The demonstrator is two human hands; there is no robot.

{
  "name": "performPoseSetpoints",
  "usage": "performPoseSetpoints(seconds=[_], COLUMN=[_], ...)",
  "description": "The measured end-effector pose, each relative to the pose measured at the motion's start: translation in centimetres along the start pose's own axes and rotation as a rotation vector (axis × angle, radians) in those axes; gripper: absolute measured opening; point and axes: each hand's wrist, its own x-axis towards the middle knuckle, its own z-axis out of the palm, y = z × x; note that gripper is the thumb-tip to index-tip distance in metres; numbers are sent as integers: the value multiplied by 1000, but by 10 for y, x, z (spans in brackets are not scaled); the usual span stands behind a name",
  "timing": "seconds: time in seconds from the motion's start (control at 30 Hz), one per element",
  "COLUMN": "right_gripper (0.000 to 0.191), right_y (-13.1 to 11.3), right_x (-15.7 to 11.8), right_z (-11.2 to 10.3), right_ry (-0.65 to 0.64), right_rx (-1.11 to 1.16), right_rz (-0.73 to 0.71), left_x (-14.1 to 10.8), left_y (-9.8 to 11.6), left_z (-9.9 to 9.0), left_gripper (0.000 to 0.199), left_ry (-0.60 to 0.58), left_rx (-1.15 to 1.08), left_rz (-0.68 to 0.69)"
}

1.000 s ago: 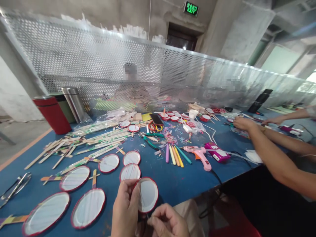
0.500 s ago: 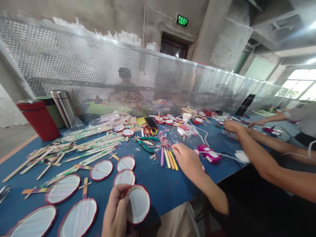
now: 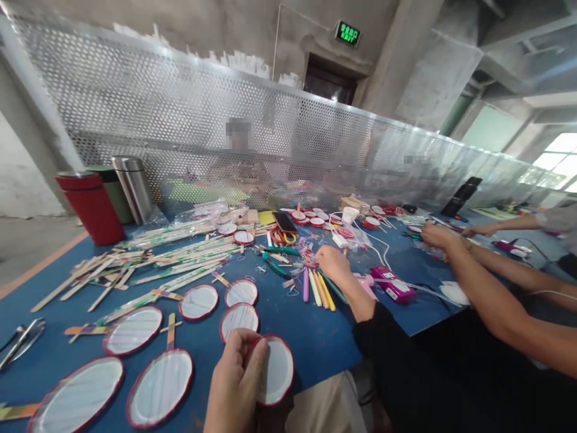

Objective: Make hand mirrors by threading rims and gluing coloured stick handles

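Observation:
My left hand [image 3: 235, 379] grips the edge of a round red-rimmed disc [image 3: 276, 370] with a pale, translucent face, low in the view. My right hand [image 3: 332, 263], in a black sleeve, is stretched out over the blue table [image 3: 315, 343]. Its bunched fingers are next to a tangle of coloured rubber bands [image 3: 309, 255]. Whether they hold anything is hidden. A pink glue gun [image 3: 364, 281] lies just right of that hand, partly behind it. Several coloured sticks [image 3: 318, 290] lie below the fingers.
Several more red-rimmed discs [image 3: 238, 293] and wooden craft sticks [image 3: 135, 270] cover the table's left side. Green-handled pliers [image 3: 276, 266] lie near the rubber bands. A co-worker's hand [image 3: 439, 236] works at the right. A perforated metal screen [image 3: 202, 108] runs along the far edge.
My right hand has left the disc and moved out across the table to the rubber bands. My left hand still has the disc. The view has shifted slightly.

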Motion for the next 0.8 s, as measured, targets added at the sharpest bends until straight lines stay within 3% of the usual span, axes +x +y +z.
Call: performPoseSetpoints(seconds=[0.1,0.17,0.23,0.33,0.4,0.47,0.63,0.8], right_gripper=[20,22,26,33,32,28,21,26], right_y=[3,1,-5,-17,-25,-32,-41,-44], right_x=[-16,-34,-58,-96,-117,-134,-152,-162], right_z=[-11,-16,-17,-11,-2,7,23,37], right_ry=[-18,-81,-192,-392,-589,-694,-660,-557], right_rx=[241,442,611,793,954,999,881,1126], right_rz=[20,9,-10,-31,-17,-42,-196,-25], left_x=[0,-1,-3,-4,-3,-3,-4,-2], left_y=[-1,0,2,6,9,13,17,13], left_z=[-3,-3,-3,-5,-8,-11,-13,-11], left_gripper=[35,33,31,31,38,49,38,37], left_ry=[-84,-65,-58,-158,-240,-289,-270,-251], left_rx=[16,21,20,-10,-78,-134,-204,-202], left_rz=[8,9,8,-3,-37,-69,-113,-111])
